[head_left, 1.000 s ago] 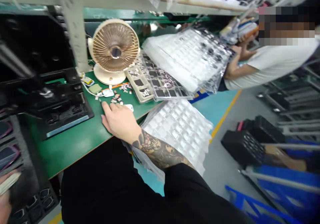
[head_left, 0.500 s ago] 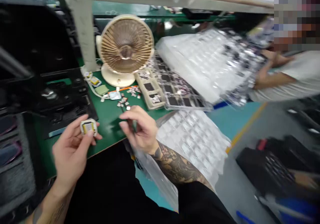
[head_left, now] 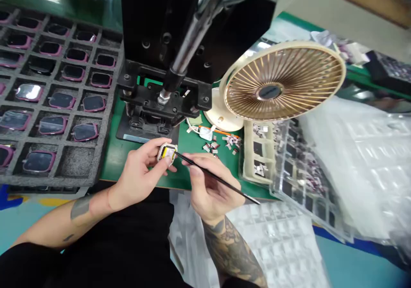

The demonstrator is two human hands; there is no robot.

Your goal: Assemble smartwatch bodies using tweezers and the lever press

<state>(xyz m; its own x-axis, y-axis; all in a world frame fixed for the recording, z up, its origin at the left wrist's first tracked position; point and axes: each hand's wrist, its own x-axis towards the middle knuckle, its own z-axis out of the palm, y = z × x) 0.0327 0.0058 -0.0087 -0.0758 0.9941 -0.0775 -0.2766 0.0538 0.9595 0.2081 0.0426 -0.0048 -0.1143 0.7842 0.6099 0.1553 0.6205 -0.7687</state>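
My left hand [head_left: 141, 168] pinches a small watch case [head_left: 168, 152] between thumb and fingers. The case is pale and rounded, and a yellow-edged part with a light label lies inside it. In my right hand [head_left: 215, 183] is a pair of thin black tweezers [head_left: 221, 180], slanting from the case back over the hand. Their tip is at the right edge of the case; whether it touches I cannot tell. Just beyond both hands, small pinkish-white pieces [head_left: 210, 146] lie loose on the green bench [head_left: 120, 164].
A black press [head_left: 160, 108] with a metal rod stands ahead. On the left is a grey foam tray [head_left: 75, 161] of watches. To the right stand a cream fan [head_left: 272, 91], a compartment box [head_left: 257, 151], a clear parts case [head_left: 302, 181] and white plastic trays [head_left: 279, 236].
My view has swung left, bringing the foam tray and press into sight. My right hand has come close to the watch case, with the tweezers now at its edge. The co-worker is out of view.
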